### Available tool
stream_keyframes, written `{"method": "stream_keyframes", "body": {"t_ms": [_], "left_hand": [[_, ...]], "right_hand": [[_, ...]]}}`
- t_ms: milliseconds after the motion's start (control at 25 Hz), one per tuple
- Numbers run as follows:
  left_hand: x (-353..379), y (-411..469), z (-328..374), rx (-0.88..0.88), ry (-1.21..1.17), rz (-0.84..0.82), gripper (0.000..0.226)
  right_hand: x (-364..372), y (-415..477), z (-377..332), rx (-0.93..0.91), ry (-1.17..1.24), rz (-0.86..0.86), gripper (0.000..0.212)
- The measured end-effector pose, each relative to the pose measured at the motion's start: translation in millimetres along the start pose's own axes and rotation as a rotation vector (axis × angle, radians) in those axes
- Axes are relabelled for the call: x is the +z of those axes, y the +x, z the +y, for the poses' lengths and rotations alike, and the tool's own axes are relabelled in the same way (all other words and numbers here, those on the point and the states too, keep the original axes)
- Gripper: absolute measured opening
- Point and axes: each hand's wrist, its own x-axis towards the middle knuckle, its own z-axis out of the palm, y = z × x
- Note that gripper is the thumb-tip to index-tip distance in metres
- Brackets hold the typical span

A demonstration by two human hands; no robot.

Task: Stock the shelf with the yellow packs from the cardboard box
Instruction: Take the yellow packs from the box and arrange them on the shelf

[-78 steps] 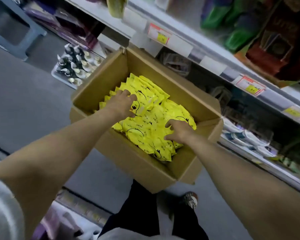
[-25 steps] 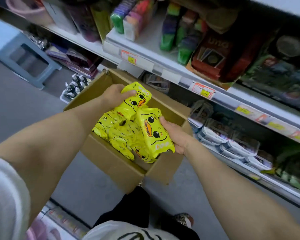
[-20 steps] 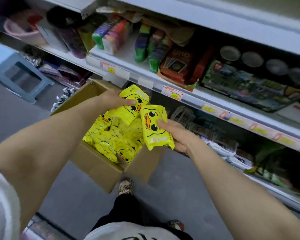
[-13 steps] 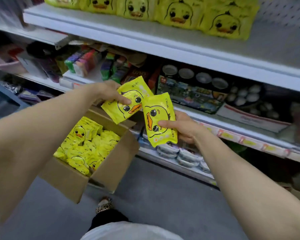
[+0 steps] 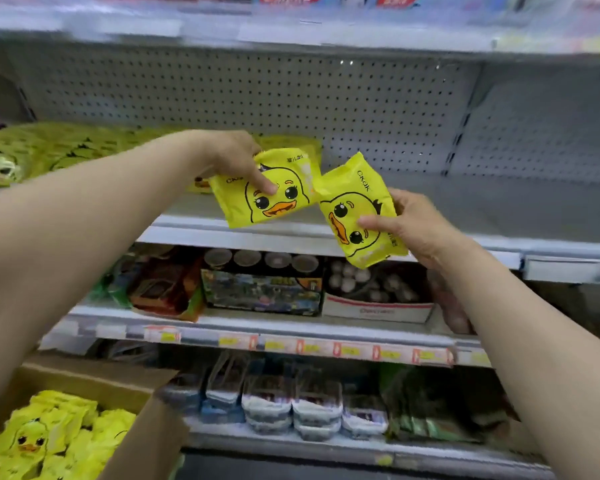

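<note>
My left hand (image 5: 232, 161) pinches a yellow duck-face pack (image 5: 267, 199) at its top left corner, held up in front of the grey shelf (image 5: 465, 209). My right hand (image 5: 406, 223) grips a second yellow pack (image 5: 354, 206), tilted, from its right side. The two packs touch at mid-frame. A row of the same yellow packs (image 5: 49, 147) lies on the shelf to the left, one (image 5: 291, 142) just behind my left hand. The cardboard box (image 5: 142, 424) sits at the bottom left, with several yellow packs (image 5: 49, 441) inside.
The shelf's right half in front of the pegboard back (image 5: 291, 95) is bare. Below are shelves with toy boxes (image 5: 260, 289), price tags (image 5: 309, 348) and stacked white tubs (image 5: 291, 414). A higher shelf edge (image 5: 291, 32) runs across the top.
Both hands lifted a pack each out of the box and raised them to the upper shelf. The view tilted up, so the box dropped to the bottom left.
</note>
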Motion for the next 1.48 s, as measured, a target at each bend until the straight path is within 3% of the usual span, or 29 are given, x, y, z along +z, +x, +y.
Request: {"method": "stream_keyframes", "body": {"t_ms": [160,400,680,800,1040,1200,1480], "left_hand": [[9,78,48,0.180,0.121,0.047,0.050],[12,203,92,0.350,0.255,0.064,0.064],[23,307,95,0.421,0.224,0.038,0.057],[32,331,102,0.440,0.188,0.038,0.055],[47,356,111,0.448,0.347,0.019,0.052],[57,371,99,0.417,0.404,0.023,0.068],[62,381,89,0.423,0.422,0.102,0.073]], "right_hand": [[-57,33,-4,-0.001,-0.200,0.156,0.040],[-112,108,-19,-0.019,-0.512,0.198,0.023],[-134,175,-2,0.033,-0.533,0.207,0.025],[-139,192,7,0.063,-0.566,0.186,0.026],[-148,202,16,0.060,-0.586,0.163,0.028],[-152,207,23,0.083,-0.597,0.094,0.032],[-150,218,28,0.049,-0.607,0.049,0.029]]}}
